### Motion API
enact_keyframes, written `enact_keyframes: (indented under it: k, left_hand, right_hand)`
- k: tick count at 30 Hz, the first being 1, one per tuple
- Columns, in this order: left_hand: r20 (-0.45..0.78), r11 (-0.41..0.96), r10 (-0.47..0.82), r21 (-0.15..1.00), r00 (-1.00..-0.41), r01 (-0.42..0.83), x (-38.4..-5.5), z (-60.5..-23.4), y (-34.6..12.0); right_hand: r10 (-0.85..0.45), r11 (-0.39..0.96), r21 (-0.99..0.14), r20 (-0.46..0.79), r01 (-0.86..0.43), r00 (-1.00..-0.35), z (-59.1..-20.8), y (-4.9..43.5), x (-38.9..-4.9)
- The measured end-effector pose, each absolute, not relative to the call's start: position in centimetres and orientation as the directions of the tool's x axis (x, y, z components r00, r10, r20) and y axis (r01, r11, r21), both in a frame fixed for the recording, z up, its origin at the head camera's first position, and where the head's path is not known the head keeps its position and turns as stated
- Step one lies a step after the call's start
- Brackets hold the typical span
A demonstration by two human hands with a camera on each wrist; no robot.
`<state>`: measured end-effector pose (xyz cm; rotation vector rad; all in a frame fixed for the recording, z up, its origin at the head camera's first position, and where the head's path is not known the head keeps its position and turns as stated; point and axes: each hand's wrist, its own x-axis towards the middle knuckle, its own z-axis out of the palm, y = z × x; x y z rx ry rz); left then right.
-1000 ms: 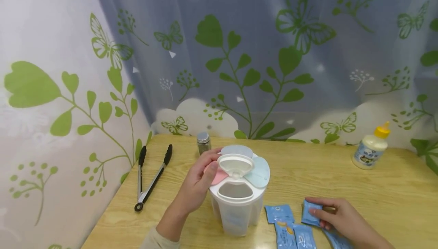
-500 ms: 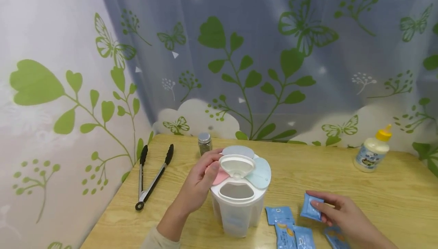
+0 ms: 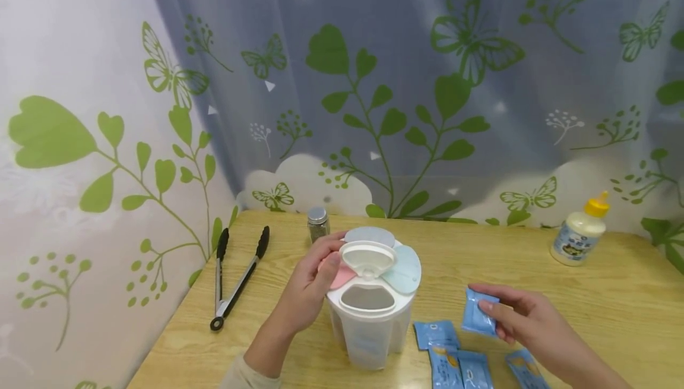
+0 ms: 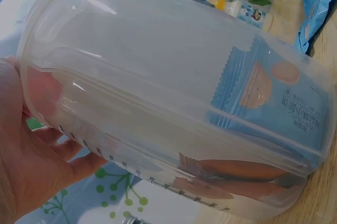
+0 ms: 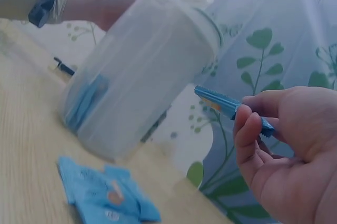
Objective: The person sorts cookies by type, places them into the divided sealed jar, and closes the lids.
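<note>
A translucent food storage container (image 3: 369,335) stands upright on the table. Its round lid bears pink, grey and pale blue flaps, and the front white flap (image 3: 369,258) is raised over an opening. My left hand (image 3: 307,288) grips the lid's left edge, thumb on top. Through the wall in the left wrist view, a blue snack packet (image 4: 274,97) and a brown-orange one (image 4: 237,168) show at the bottom. To the container's right, my right hand (image 3: 526,320) pinches a blue snack packet (image 3: 479,313) between thumb and fingers, held above the table.
Several blue packets (image 3: 446,365) lie right of the container, with another packet (image 3: 526,370) below my right hand. Tongs (image 3: 235,288) lie spread at the left. A small spice jar (image 3: 318,225) stands behind my left hand; a yellow-capped bottle (image 3: 577,237) is at the back right.
My right hand has lifted the packet off the table and brought it up and slightly left, toward the container. The left hand has stayed on the lid.
</note>
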<state>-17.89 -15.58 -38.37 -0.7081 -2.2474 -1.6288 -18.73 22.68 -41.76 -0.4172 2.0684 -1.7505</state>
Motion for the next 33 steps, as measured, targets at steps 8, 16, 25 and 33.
enact_keyframes:
  k: [8,16,25,33]
  left_hand:
    - [0.497,0.240,0.229,0.805,-0.837,0.543,-17.7,-38.3,-15.7]
    - [0.490,0.226,0.239,0.811,-0.838,0.539,-17.6,-38.0,-15.5]
    - [0.505,0.232,0.247,0.798,-0.827,0.557,-17.9,-37.9,-15.6]
    - [0.496,0.239,0.246,0.802,-0.833,0.548,-18.0,-38.3,-15.6]
  right_hand:
    - [-0.486,0.081,-0.997,-0.026,-0.015,-0.874,-40.4,21.2,-18.4]
    - [-0.484,0.004,-1.000,0.016,-0.021,-0.875,-39.5,19.9,-18.1]
    - [-0.502,-0.060,-0.996,0.087,-0.065,-0.861,-37.5,17.9,-17.6]
    - [-0.500,-0.123,-0.980,0.196,-0.155,-0.844,-36.1,15.6,-17.5]
